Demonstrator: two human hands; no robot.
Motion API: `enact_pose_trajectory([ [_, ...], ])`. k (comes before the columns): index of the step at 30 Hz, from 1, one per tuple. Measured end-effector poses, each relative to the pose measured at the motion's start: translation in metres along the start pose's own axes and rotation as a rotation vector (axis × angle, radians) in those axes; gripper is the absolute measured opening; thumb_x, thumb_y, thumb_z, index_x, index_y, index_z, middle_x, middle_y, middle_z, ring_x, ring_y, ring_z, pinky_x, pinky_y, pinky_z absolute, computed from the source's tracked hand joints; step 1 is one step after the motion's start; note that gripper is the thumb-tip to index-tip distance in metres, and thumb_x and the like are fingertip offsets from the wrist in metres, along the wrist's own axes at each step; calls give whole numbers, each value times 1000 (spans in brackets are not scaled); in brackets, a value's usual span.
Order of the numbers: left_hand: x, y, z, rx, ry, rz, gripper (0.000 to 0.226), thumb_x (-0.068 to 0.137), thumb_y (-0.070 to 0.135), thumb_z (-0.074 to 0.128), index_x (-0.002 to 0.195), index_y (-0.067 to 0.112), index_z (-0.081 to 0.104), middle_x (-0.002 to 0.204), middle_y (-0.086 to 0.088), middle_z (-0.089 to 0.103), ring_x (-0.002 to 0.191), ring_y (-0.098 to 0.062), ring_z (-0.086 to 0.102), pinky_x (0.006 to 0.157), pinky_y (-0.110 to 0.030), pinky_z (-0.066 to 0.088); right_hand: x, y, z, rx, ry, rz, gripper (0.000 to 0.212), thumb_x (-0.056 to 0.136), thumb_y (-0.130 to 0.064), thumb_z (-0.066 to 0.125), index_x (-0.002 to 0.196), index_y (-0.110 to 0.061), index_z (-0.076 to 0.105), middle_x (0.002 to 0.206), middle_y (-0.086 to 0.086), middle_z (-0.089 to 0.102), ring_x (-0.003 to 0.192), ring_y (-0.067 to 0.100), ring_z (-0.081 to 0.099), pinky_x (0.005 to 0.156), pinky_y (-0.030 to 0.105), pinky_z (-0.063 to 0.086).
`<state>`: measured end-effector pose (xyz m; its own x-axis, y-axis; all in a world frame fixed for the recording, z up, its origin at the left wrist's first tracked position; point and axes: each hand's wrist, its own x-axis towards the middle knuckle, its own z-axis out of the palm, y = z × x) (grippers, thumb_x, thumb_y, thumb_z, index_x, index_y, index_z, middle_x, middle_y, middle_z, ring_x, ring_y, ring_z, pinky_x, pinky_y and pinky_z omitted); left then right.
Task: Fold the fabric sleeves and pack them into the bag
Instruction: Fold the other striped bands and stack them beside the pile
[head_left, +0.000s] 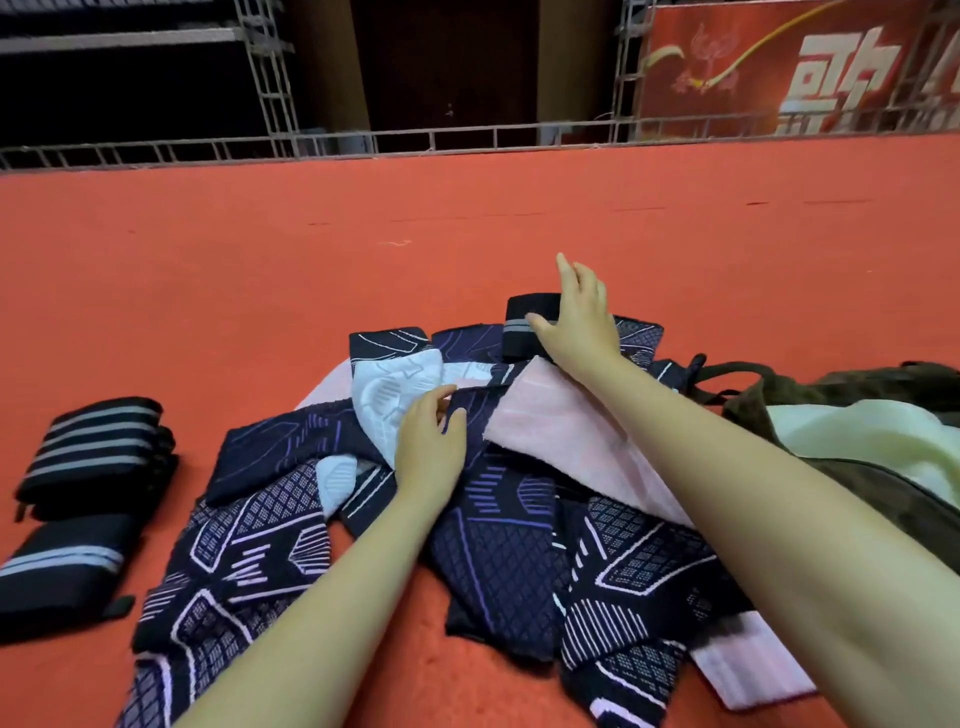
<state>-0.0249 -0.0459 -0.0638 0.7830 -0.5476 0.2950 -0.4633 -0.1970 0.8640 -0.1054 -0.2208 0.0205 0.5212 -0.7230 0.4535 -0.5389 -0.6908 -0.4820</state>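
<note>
- Fabric sleeves lie in a loose pile on the red floor, in the middle and near side of the view.
- The right hand reaches to the far side of the pile. Its grip is on a small black sleeve with a grey stripe: the thumb lies across it and the fingers go over its far edge. I cannot tell how tight the hold is.
- This black sleeve looks folded already. Its long side runs from near to far.
- The left hand is nearer. Its grip is loose, fingers bent, touching a white sleeve and the dark one beside it.
- A pink cloth lies under the right arm.
- The bag is dark green and sits to the right, just beside the pile. The right hand is the nearer one to it, so I think that hand should carry the black sleeve there.
- Two folded black stacks wait far off on the left.
</note>
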Motion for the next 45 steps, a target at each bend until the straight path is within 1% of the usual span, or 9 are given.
enact_pose_trajectory([
  [3,-2,4,-2,1,3,14,31,93,15,50,123,18,57,116,3,59,101,-7,53,87,-18,36,10,-1,11,-47,-89,8,61,93,-29,58,145,-7,33,136,16,45,129,35,38,100,43,37],
  [7,-6,9,-4,-8,1,3,31,93,14,50,123,17,57,116,4,57,99,-5,51,86,-17,35,5,-8,-8,-42,11,-123,36,93,-10,49,128,-7,56,119,18,57,114,37,50,93,40,39],
  [14,-21,20,-29,-106,-55,-13,34,93,13,50,127,17,53,114,0,55,103,-15,56,89,-22,40,6,-69,-105,-207,117,-502,26,94,-5,48,116,2,59,110,21,58,107,38,50,85,42,40],
  [18,-21,43,-64,-295,63,-113,32,95,12,46,125,19,53,106,-3,56,82,-16,54,76,-26,44,-2,-125,-159,-165,197,-644,22,92,-6,51,110,1,62,108,19,60,106,38,53,87,42,43],
  [24,-4,110,-130,-633,170,-49,30,100,16,39,127,21,51,120,-6,54,98,-17,54,72,-27,47,-24,-194,-211,-46,287,-783,20,90,-7,55,107,-2,66,101,14,62,101,32,58,86,29,40],
  [29,5,177,-171,-690,118,100,33,101,20,33,130,22,49,115,1,54,103,-14,52,77,-26,45,-33,-231,-241,40,350,-791,20,89,-7,54,105,-4,67,99,11,63,97,28,59,80,25,40],
  [33,11,211,-178,-581,14,251,35,103,26,29,131,21,50,126,0,53,116,-12,48,97,-28,35,-43,-242,-254,98,375,-803,20,88,-9,55,103,-7,68,97,8,63,94,23,60,81,26,44],
  [41,-42,173,-127,-529,-214,214,12,97,14,49,101,14,61,86,8,62,85,-9,54,67,-8,43,-68,-173,-247,58,290,-466,23,89,-9,53,105,-10,70,107,9,67,105,24,58,92,30,41],
  [45,-69,132,-109,-371,-284,232,29,94,4,51,121,10,61,115,3,64,107,-9,57,92,-12,42,-85,-117,-225,3,153,-306,23,89,-7,53,105,-8,70,111,9,68,110,26,57,95,32,40],
])
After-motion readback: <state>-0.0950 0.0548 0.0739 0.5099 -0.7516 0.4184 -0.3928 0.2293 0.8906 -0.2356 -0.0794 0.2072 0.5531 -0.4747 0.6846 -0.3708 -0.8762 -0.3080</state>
